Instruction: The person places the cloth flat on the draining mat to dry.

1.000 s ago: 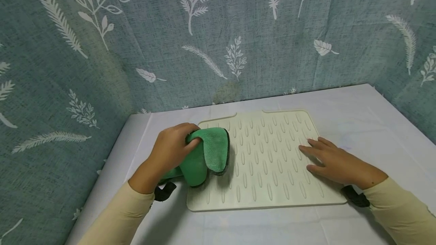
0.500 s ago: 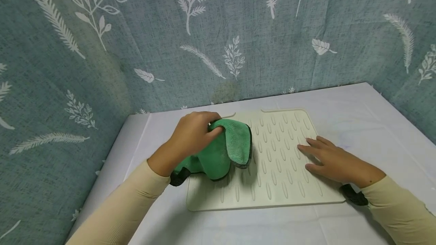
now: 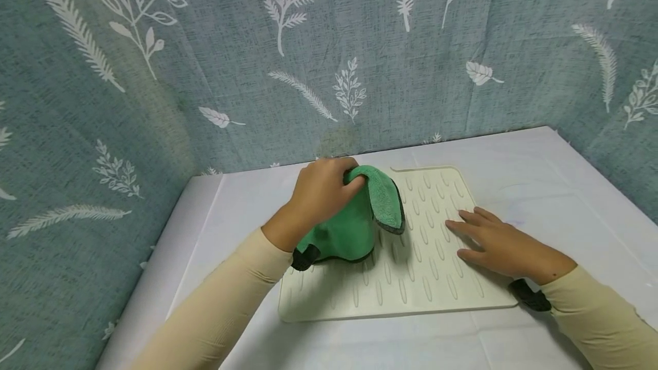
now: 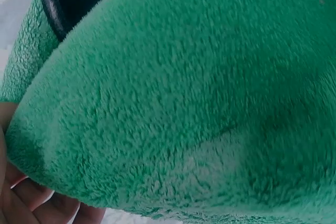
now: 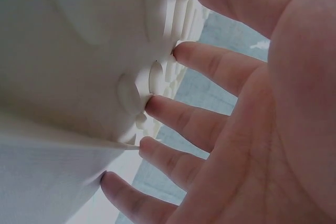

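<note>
A green plush cloth (image 3: 349, 227) with a dark edge hangs in folds from my left hand (image 3: 324, 190), which pinches it between thumb and fingers over the left half of a cream ribbed mat (image 3: 426, 278). In the left wrist view the fuzzy cloth (image 4: 157, 93) fills most of the picture, with the fingers (image 4: 52, 205) curled at its lower left edge. My right hand (image 3: 493, 244) rests on the mat's right edge with its fingers spread. The right wrist view shows these straight fingertips (image 5: 160, 103) touching the mat (image 5: 68, 66), the little finger just past its rim.
The mat lies on a table with a white cover (image 3: 401, 341). A blue-green curtain (image 3: 221, 61) printed with white leaves stands behind the table and along its left and right sides. Dark straps (image 3: 529, 296) sit at both wrists.
My left hand has carried the cloth to the right and slightly toward the back, from the mat's left edge to nearer its middle. The right hand has stayed on the mat's right edge.
</note>
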`<state>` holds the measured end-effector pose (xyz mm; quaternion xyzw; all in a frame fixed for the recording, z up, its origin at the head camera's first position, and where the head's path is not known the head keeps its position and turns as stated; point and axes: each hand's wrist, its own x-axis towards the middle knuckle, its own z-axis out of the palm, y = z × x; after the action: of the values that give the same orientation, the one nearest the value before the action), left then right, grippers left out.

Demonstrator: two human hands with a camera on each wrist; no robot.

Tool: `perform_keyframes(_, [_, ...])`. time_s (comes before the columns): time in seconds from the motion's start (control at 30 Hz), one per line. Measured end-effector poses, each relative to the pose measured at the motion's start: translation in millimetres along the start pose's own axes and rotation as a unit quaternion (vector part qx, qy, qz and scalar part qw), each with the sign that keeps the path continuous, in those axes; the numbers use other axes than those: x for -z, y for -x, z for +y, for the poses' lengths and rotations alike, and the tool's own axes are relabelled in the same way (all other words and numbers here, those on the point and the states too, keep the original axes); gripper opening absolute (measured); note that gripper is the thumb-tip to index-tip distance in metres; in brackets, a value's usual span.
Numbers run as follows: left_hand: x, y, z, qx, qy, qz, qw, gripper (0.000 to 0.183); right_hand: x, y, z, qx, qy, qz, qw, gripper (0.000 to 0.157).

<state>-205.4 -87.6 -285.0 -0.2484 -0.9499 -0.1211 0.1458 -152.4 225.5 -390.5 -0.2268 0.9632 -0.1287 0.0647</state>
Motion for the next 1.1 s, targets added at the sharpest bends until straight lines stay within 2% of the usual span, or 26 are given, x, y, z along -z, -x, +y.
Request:
perform_keyframes(0.17, [-13.4, -12.9, 3.8, 0.017, 0.003, -0.025, 0.9995, 0.018, -0.5, 0.1, -1.5, 0.001, 0.002, 0.003, 1.0, 0.059])
perform_keyframes(0.4, [-35.9, -27.3, 10.2, 0.053, -0.009, -0.11, 0.9925, 0.024, -0.7, 0.3, -4.1, 0.003, 0.0, 0.004, 1.0, 0.058])
perform_keyframes(0.6, [-50.3, -18.5, 15.4, 0.057, -0.038, -0.207, 0.9759, 0.046, -2.4, -2.3, -6.5, 0.008, 0.002, 0.004, 1.0, 0.058])
perform_keyframes(0.7, [-55.9, -11.8, 16.5, 0.048, -0.049, -0.232, 0.9703, 0.054, -2.5, -2.3, -6.7, 0.002, 0.006, 0.002, 1.0, 0.058])
perform_keyframes(0.93, [-63.6, -2.4, 13.0, 0.049, -0.042, -0.244, 0.9677, 0.06, -2.0, 0.3, -3.8, -0.005, 0.008, 0.002, 1.0, 0.058])
perform_keyframes(1.1, [-57.8, 14.0, 6.6, 0.047, -0.027, -0.202, 0.9779, 0.06, -2.0, 1.0, -2.8, -0.001, 0.009, 0.007, 1.0, 0.058])
